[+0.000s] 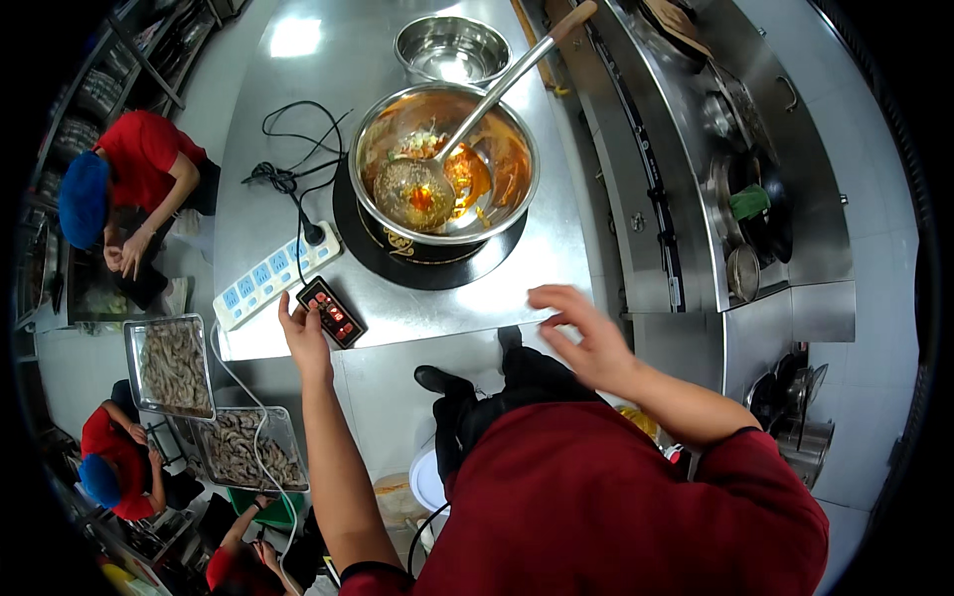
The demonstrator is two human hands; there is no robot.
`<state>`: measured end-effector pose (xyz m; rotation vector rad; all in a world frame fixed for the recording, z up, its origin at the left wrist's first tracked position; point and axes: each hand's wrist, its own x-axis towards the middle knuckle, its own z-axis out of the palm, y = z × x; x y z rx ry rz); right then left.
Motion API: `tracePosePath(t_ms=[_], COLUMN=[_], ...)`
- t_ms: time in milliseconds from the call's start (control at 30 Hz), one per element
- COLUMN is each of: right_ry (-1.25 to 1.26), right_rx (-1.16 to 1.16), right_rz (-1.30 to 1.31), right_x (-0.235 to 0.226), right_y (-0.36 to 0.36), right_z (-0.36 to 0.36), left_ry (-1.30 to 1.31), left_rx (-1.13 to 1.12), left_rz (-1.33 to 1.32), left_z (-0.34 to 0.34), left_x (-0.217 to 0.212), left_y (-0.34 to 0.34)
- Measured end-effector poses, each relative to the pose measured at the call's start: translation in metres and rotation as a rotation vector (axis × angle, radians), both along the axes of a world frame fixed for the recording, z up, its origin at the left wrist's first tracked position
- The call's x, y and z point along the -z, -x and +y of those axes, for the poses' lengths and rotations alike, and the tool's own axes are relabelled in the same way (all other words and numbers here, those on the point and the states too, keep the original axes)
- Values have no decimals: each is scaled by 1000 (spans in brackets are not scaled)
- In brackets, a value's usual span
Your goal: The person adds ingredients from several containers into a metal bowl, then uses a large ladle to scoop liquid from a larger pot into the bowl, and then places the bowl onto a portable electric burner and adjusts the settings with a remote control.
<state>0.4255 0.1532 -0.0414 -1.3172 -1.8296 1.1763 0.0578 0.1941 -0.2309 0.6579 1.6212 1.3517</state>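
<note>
My left hand (301,336) rests at the near edge of the steel table (298,119), its fingers touching a small black controller (332,311) with red lit buttons. My right hand (584,336) hovers open over the table's near right edge, holding nothing. Beyond both hands a steel bowl (444,159) with orange-red sauce and food sits on a round black cooker (417,253). A long steel ladle (437,169) leans in the bowl, its handle pointing up to the right.
A white and blue power strip (273,275) with black cables lies left of the controller. An empty steel bowl (452,47) stands at the far end. Trays of raw shrimp (174,366) sit lower left, with people in red nearby. A stove counter (735,169) runs along the right.
</note>
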Motion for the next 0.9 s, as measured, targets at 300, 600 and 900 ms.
tracePosePath(t_ms=[300, 600, 900], right_ry=[-592, -732, 882], right_rx=[-20, -570, -825], right_rz=[-426, -1473, -357], right_x=[-66, -66, -122], right_y=[-96, -107, -171], right_z=[197, 439, 321], left_ry=[-57, -22, -42], left_rx=[-159, -290, -606], left_rz=[481, -186, -164], left_z=[-15, 2, 30], left_x=[-14, -107, -110], left_y=[-47, -243, -287])
